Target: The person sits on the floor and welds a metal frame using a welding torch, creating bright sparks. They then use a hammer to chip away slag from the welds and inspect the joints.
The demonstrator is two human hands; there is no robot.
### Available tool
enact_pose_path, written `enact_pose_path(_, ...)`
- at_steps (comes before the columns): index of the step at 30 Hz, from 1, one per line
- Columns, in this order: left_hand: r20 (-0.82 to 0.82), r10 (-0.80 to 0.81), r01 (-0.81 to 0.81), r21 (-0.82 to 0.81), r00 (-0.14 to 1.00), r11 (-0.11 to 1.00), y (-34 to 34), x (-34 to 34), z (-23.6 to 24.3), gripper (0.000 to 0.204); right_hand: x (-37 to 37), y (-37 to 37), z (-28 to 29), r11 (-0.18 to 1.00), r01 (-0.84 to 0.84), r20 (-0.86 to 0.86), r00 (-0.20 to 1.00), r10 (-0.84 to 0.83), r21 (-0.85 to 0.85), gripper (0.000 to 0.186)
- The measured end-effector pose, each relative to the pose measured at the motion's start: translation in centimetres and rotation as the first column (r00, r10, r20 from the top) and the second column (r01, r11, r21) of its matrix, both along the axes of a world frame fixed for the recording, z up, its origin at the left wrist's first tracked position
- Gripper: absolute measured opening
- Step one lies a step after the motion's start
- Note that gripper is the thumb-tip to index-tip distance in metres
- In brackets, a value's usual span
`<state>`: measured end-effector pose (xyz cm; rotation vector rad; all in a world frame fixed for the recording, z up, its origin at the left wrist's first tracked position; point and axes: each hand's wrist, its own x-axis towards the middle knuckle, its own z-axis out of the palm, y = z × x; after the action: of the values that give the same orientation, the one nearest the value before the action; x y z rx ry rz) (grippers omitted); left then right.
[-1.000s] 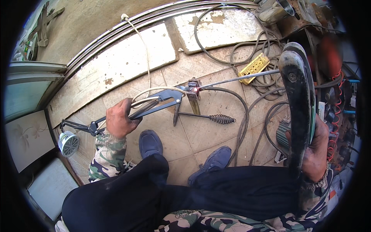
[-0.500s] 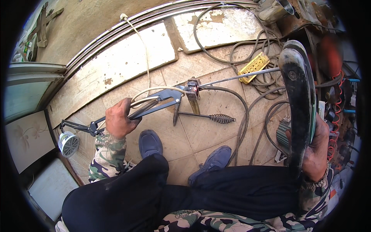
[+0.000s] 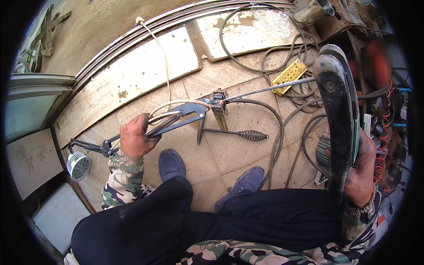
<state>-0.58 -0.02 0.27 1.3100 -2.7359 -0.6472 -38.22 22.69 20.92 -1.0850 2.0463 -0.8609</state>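
Note:
My left hand (image 3: 135,136) is closed around a dark blue folding lamp arm (image 3: 179,120) with a pale cable looped along it. A round white slatted head (image 3: 78,166) hangs from its left end, and a metal clamp (image 3: 218,100) is at the other. On the right, my right hand (image 3: 360,172) is wrapped round a long curved black piece (image 3: 338,119) with a screw in it and a green part behind. The grip is partly hidden. A thin grey rod (image 3: 269,89) runs from near the clamp to behind this piece.
A chipping hammer with a coiled-wire handle (image 3: 253,135) lies on the tiles beside the clamp. Dark cables (image 3: 277,115) loop around a yellow power strip (image 3: 289,77). Pale boards (image 3: 145,75) lie along the door track; tools and a red coiled hose (image 3: 385,128) crowd the right.
The curved black piece and the rod's right end have shifted slightly left. Both hands keep their grips.

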Motion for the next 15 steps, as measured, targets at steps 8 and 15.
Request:
enact_pose_path(8, -0.024, 0.003, -0.003, 0.003, 1.000, 1.000, -0.02, 0.08, -0.11, 0.042, -0.13, -0.36, 0.33, 0.998, -0.047, -0.059, 0.997, 0.050, 0.046, 0.037)
enact_pose_path(15, -0.017, -0.004, 0.004, -0.004, 1.000, 1.000, 0.01, -0.01, -0.09, 0.042, -0.02, -0.31, 0.24, 0.999, -0.029, -0.029, 0.999, 0.029, 0.029, 0.038)
